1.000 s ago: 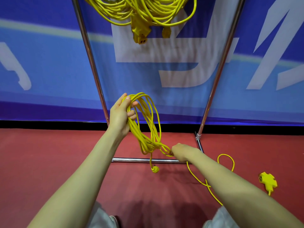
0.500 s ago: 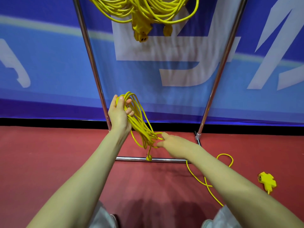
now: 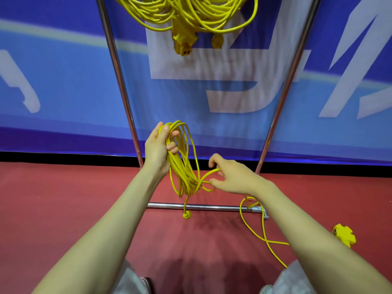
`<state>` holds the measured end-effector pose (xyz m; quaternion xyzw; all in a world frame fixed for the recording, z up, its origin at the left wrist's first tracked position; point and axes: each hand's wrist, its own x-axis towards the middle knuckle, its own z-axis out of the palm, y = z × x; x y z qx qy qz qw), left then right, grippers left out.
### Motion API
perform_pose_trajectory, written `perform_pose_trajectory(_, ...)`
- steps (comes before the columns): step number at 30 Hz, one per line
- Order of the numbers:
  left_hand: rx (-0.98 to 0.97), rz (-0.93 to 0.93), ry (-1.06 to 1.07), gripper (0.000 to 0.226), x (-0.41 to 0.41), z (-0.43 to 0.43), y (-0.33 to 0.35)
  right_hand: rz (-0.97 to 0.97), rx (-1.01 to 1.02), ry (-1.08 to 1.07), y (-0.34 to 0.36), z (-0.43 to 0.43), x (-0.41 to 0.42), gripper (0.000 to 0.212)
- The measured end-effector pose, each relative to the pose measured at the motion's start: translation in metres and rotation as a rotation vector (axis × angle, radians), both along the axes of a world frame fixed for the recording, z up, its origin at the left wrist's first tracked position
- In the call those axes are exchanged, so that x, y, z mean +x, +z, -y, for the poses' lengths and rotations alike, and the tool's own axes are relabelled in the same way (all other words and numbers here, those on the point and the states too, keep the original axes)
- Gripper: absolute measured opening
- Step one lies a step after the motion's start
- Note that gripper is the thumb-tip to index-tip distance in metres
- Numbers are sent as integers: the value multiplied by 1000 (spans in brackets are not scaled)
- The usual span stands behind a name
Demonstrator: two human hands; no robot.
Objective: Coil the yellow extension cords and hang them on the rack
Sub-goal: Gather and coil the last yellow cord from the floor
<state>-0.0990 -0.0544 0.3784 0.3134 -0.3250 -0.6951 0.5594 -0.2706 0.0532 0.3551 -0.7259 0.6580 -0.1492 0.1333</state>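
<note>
My left hand (image 3: 158,148) grips the top of a coil of yellow extension cord (image 3: 183,166) held upright in front of the rack. The cord's plug (image 3: 186,214) dangles below the coil, just above the floor. My right hand (image 3: 230,176) is at the coil's lower right, its fingers curled round a loop of the cord that wraps the bundle. The free end of the cord (image 3: 262,234) trails over the red floor to a yellow multi-socket head (image 3: 344,234). Other coiled yellow cords (image 3: 191,13) hang from the top of the metal rack (image 3: 121,81).
The rack's two chrome uprights slant down to a floor bar (image 3: 212,207) just behind the coil. A blue banner (image 3: 63,81) with white lettering covers the wall behind. The floor is red. My knees show at the bottom edge.
My right hand rose from low beside the coil and now hooks a loop of cord around the bundle. The coil stayed in my left hand, and the plug swung slightly.
</note>
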Motion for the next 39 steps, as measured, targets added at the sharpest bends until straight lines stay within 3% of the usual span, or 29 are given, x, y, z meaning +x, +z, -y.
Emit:
perform_pose_trajectory(3,-40,54,-65,46,-6,-4,0,281,-120,180,9,-4,10,31)
perform_pose_trajectory(5,-53,82,-113,47,-8,-6,0,321,-174,218,14,-4,16,32)
perform_pose_trajectory(8,-84,144,-174,47,-10,-10,0,267,-161,170,14,-3,14,31)
perform_pose_trajectory(11,-102,145,-220,44,-10,-13,-1,-8,-125,-43,16,-3,8,43)
perform_pose_trajectory(12,-104,143,-231,44,-10,-13,-2,-16,-110,-84,18,-4,9,46)
perform_pose_trajectory(15,-118,168,-259,45,-11,-13,-4,430,-64,-14,23,-6,11,21)
perform_pose_trajectory(17,-120,183,-265,46,-12,-14,-5,598,-63,66,26,-7,12,20)
perform_pose_trajectory(20,-118,185,-283,46,-13,-17,-5,503,-127,112,25,-8,14,20)
perform_pose_trajectory(29,-130,187,-358,46,-15,-26,-6,306,-184,-15,15,4,12,16)
perform_pose_trajectory(33,-126,229,-331,50,-19,-29,-12,516,-256,68,21,0,16,7)
perform_pose_trajectory(36,-125,239,-308,53,-21,-28,-15,684,-100,111,23,1,9,28)
perform_pose_trajectory(39,-115,263,-288,54,-21,-30,-16,795,-80,36,24,3,3,33)
